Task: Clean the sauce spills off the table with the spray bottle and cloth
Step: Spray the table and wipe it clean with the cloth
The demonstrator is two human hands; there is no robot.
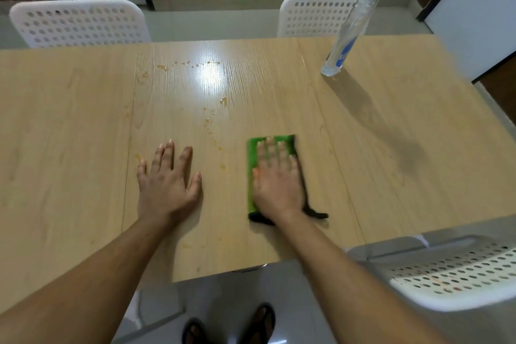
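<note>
- right hand lies flat on the green cloth, fingers straight and spread, palm pressing it against the tabletop; nothing is pinched or gripped. hand and cloth are motion-blurred.
- cloth: green face up, with a dark edge or underside showing along its right side and at the wrist end. it sits near the front edge of the tabletop, right of centre.
- left hand rests flat on the bare tabletop, fingers straight and apart, holding nothing; well apart from the cloth.
- sauce spills: orange-brown drops and smears trail between the two hands and run up towards the bright glare patch at mid-table; more drops arc along the far side of that patch, and a faint smear lies near the front edge.
- spray bottle: clear body, blue trigger head, standing upright at the far right of the tabletop, untouched by either hand. blue label on its lower body; writing too blurred to read.
- white perforated chairs: two behind the far edge, one at near right.
- two feet in dark sandals on the floor below.
</note>
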